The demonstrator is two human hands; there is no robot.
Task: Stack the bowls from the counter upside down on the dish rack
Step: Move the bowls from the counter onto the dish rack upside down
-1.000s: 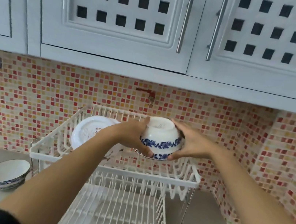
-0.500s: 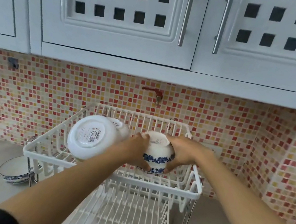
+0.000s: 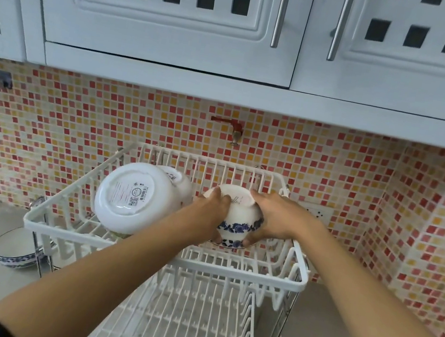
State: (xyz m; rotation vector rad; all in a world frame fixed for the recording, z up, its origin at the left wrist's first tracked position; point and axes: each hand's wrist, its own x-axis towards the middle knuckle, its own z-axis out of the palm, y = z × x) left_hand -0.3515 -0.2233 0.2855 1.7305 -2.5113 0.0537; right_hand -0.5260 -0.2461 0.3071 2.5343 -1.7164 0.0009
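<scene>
Placement step: left hand (image 3: 210, 210) and right hand (image 3: 274, 219) gripping inverted blue-patterned bowl (image 3: 239, 220), lowering onto dish rack (image 3: 163, 249) at frame centre; next, releasing, fetching lower-left desk bowl (image 3: 17, 250)

Inverted blue-rimmed bowl (image 3: 238, 219) (rack's (image 3: 162, 256) upper tier)

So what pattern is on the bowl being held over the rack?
White bowl with a blue floral band near its rim, seen in the head view.
</scene>
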